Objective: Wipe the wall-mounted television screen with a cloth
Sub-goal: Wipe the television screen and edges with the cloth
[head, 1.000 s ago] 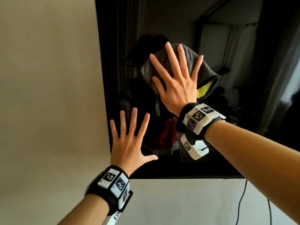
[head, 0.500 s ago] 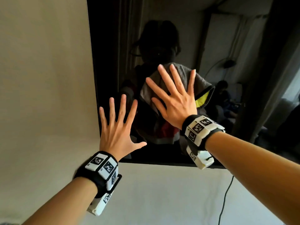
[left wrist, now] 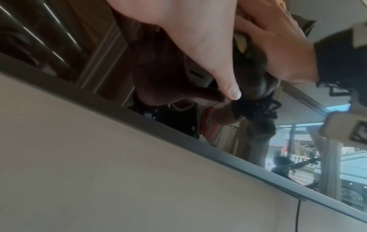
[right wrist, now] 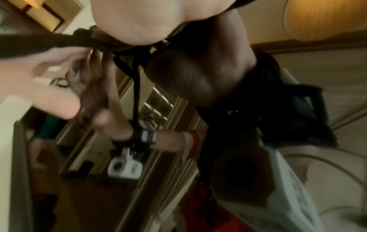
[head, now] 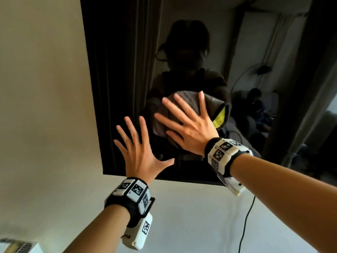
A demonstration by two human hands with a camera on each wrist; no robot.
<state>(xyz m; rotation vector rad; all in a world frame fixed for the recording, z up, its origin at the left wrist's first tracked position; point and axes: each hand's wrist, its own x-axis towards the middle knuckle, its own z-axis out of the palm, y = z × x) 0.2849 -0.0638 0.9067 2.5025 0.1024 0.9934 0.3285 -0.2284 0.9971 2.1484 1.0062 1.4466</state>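
The dark television screen (head: 127, 52) hangs on a beige wall and reflects the room. My right hand (head: 189, 128) lies flat with fingers spread, pressing a grey cloth (head: 187, 101) with a yellow inner side against the lower middle of the screen. My left hand (head: 142, 152) rests flat on the glass just left of it, fingers spread, above the bottom bezel (head: 182, 179). In the left wrist view, the left hand's (left wrist: 198, 39) thumb touches the glass above the bezel (left wrist: 178, 135). The right wrist view shows my right palm (right wrist: 143, 20) on the glass, blurred.
A black cable (head: 246, 225) hangs down the wall below the screen's right part. Bare beige wall (head: 36, 106) runs left of and below the television. A pale box-like object (head: 16, 246) shows in the bottom left corner.
My right hand has slid the cloth down the screen, from the upper middle toward the lower edge. The left hand stays flat near the lower left corner.
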